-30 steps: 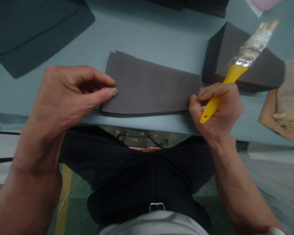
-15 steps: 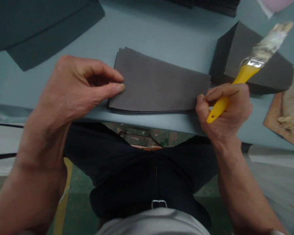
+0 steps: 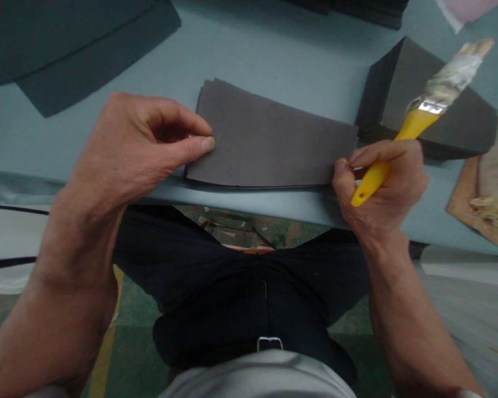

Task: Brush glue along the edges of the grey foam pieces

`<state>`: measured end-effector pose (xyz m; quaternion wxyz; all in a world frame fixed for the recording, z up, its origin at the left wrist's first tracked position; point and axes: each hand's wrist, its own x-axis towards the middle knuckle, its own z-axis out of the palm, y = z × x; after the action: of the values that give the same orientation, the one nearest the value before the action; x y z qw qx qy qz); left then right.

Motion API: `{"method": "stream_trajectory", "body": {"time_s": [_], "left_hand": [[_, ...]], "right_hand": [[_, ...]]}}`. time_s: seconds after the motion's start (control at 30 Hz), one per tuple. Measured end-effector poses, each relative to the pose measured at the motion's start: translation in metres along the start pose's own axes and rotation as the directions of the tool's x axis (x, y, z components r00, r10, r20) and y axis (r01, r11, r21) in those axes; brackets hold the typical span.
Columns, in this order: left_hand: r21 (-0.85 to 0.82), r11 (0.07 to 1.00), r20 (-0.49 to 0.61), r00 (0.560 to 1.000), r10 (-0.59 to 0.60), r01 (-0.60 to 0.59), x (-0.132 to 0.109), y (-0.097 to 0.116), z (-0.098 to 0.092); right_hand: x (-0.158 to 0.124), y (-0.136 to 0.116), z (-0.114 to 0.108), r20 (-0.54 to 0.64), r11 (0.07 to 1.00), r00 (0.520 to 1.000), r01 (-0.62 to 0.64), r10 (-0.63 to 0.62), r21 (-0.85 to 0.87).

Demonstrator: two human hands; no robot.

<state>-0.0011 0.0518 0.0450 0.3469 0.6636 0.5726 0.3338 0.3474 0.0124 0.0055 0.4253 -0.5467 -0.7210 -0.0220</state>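
Note:
A dark grey folded sheet (image 3: pixel 269 141) lies near the table's front edge, its layers slightly uneven at the upper left corner. My left hand (image 3: pixel 141 146) is closed at the sheet's left end, thumb and fingertip pinching its edge. At the opposite end, the thumb and finger of my right hand (image 3: pixel 384 179) grip the right edge. That same hand also holds a paintbrush (image 3: pixel 417 124) with a yellow handle. Its bristles, coated with something whitish, point up and away to the right.
Behind the brush stands a stack of dark grey pieces (image 3: pixel 431 83). Larger dark sheets (image 3: pixel 87 61) lie at the far left, and more dark stacks (image 3: pixel 369 11) at the back. A brown board (image 3: pixel 465 193) with pale, crusted residue sits at the right. My legs are below the table edge.
The sheet and my left hand appear shifted very slightly to the right. My right hand keeps its hold on the brush and the sheet's edge.

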Motion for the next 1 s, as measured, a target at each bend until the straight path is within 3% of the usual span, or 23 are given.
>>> {"method": "stream_trajectory", "body": {"time_s": [0.43, 1.0], "left_hand": [[0.060, 0.998, 0.004, 1.000, 0.007, -0.007, -0.012, 0.010, -0.004], [0.140, 0.982, 0.028, 0.992, 0.120, -0.123, -0.017, 0.012, -0.002]], "right_hand": [[0.001, -0.001, 0.002, -0.004, 1.000, 1.000, 0.002, -0.002, -0.025], [-0.002, -0.003, 0.001, 0.011, 0.999, 0.999, -0.038, 0.038, 0.011]]}}
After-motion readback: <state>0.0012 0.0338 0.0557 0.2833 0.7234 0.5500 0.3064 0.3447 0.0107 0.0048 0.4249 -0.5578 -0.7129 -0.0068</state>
